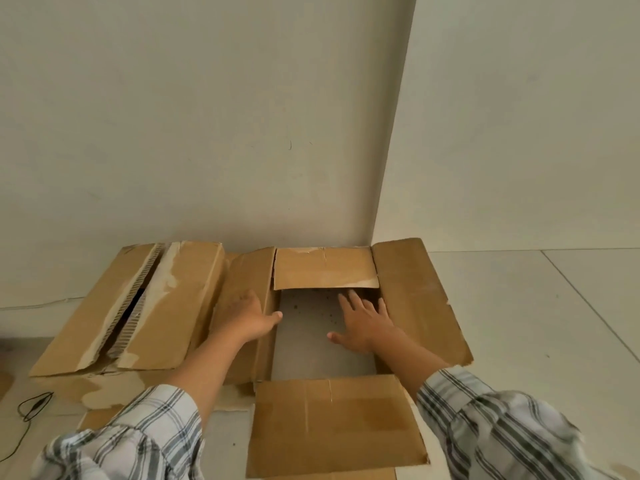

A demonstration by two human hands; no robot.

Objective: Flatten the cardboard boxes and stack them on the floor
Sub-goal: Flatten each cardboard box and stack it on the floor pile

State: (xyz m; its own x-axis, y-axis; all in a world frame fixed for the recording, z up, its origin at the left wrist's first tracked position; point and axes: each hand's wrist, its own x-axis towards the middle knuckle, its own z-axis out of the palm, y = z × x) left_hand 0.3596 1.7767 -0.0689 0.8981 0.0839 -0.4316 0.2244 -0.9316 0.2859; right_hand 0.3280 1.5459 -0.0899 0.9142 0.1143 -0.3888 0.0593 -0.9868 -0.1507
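Note:
An open brown cardboard box (412,299) stands on the floor at the wall corner, its four flaps spread outward and the grey floor showing through its inside. My left hand (247,315) lies with straight fingers on the box's left flap, thumb over the inner edge. My right hand (363,323) reaches inside the box with fingers spread, near the right wall. A second, closed cardboard box (145,306) with torn tape and a slit along its top sits just to the left, touching the first.
White walls (207,133) meet in a corner right behind the boxes. Pale floor tiles (536,306) extend to the right. A thin black cable (33,407) loops on the floor at the lower left. A cardboard scrap (97,419) lies before the closed box.

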